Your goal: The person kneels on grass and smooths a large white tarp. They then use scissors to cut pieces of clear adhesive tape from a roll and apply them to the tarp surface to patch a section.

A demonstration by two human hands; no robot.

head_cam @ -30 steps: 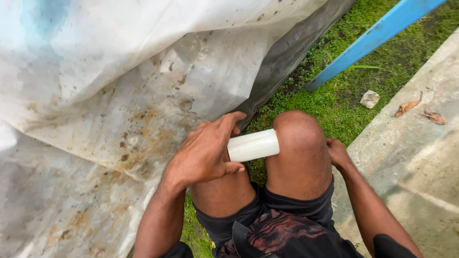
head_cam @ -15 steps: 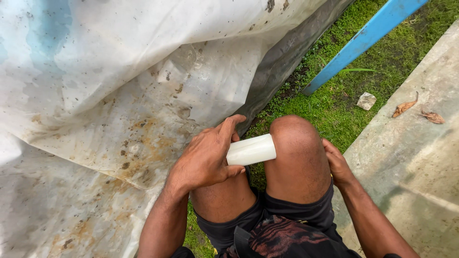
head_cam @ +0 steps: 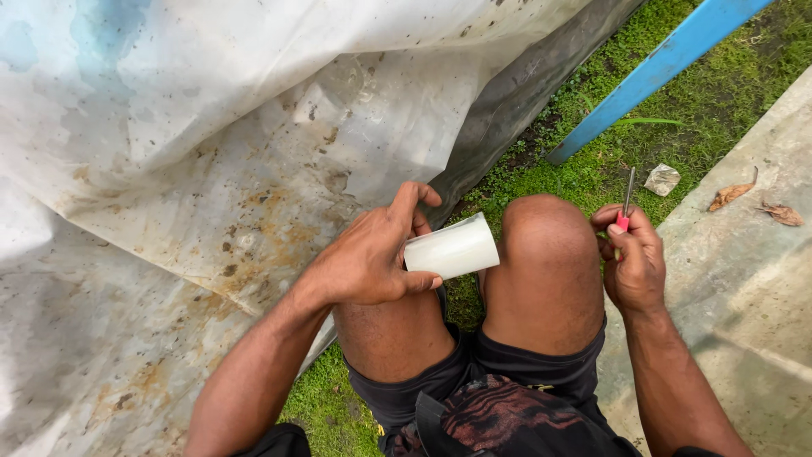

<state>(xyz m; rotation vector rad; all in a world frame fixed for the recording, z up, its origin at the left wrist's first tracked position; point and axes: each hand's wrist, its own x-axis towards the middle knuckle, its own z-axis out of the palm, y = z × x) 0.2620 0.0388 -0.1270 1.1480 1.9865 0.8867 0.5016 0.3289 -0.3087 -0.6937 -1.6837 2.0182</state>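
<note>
My left hand (head_cam: 372, 258) wraps a short white tube (head_cam: 451, 249), fingers curled shut round one end, thumb over the top; tube lies crosswise betw. my knees, just above the grass (head_cam: 592, 165); right hand (head_cam: 633, 262) closed on a thin metal tool w/ red handle (head_cam: 626, 203), held upright beside my right knee; stained white tarp (head_cam: 211, 152) on my left.
</note>
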